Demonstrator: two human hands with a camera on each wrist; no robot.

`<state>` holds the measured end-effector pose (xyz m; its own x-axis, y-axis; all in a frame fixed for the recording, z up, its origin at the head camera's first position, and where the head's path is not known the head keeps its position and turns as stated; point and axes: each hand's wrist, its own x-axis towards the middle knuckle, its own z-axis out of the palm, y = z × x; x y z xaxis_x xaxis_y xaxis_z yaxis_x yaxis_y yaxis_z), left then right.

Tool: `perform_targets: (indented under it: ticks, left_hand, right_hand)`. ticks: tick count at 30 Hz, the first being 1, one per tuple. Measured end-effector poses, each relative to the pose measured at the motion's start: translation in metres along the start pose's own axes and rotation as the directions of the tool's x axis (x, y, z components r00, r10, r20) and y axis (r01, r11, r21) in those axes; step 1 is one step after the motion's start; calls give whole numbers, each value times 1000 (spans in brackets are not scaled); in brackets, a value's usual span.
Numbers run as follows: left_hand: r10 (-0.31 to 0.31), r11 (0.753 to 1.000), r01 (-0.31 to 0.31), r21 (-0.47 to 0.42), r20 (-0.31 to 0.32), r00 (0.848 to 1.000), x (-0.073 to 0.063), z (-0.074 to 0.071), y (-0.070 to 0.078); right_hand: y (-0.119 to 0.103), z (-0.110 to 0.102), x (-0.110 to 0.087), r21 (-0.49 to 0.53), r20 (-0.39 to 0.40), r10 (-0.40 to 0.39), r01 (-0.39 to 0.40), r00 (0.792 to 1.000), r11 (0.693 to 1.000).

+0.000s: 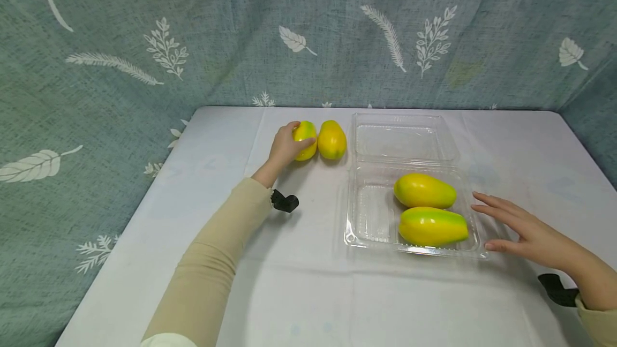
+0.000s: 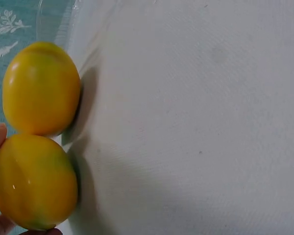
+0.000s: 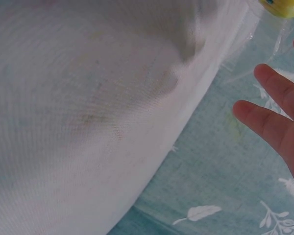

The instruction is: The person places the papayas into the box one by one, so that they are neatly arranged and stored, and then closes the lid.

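Note:
At the back of the table my left hand (image 1: 285, 146) grips a yellow-green papaya (image 1: 305, 141), thumb and fingers on either side of it. A second papaya (image 1: 332, 140) lies right beside it; in the left wrist view the held papaya (image 2: 36, 182) and the other papaya (image 2: 41, 89) sit side by side. Two more papayas, an upper one (image 1: 424, 190) and a lower one (image 1: 433, 227), lie in the base of a clear plastic clamshell container (image 1: 371, 240). Next to the container's right edge is my right hand (image 1: 532, 234), fingers spread and nothing held.
The clamshell's clear lid (image 1: 402, 141) lies folded back behind its base. A white cloth (image 1: 308, 299) covers the table. Behind and at the sides hangs a blue-green curtain (image 1: 328, 68) with white leaf prints.

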<state>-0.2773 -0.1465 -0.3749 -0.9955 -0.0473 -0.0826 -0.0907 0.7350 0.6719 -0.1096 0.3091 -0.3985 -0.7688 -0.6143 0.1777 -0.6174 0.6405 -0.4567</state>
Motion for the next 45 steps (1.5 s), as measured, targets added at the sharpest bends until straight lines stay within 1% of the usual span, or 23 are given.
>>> perform_targets:
  ticks: [3,8,15,23,29,31,38,41,45]
  left_hand:
    - [-18,999,18,-30,-9,1000,-1,2,-2]
    - [-45,998,44,-44,-18,999,-3,3,-5]
    - [-85,992,85,-88,0,996,-11,1,-7]
    - [-86,989,85,-123,-2,996,-18,0,-11]
    - [-93,985,88,-146,-25,995,-20,0,-15]
    - [-88,985,82,-153,-35,995,-20,0,-16]
    - [-70,984,57,-167,-74,995,-22,-4,-19]
    - [-30,987,17,-157,-77,997,-23,-9,-17]
    - [48,988,-60,-143,-86,995,-27,-16,-11]
  right_hand:
    - [0,0,0,2,2,4,-4,1000,1000]
    - [-1,1,-1,11,5,16,-16,1000,1000]
    - [-1,1,-1,17,8,24,-24,1000,1000]
    - [0,1,0,10,1,13,-13,1000,1000]
    - [0,2,-1,45,20,47,-48,999,998]
    - [0,2,-2,50,20,50,-51,999,997]
    - [0,2,-1,22,3,19,-19,1000,1000]
    - [0,2,-2,36,6,31,-32,999,999]
    - [0,3,-3,71,16,59,-60,998,996]
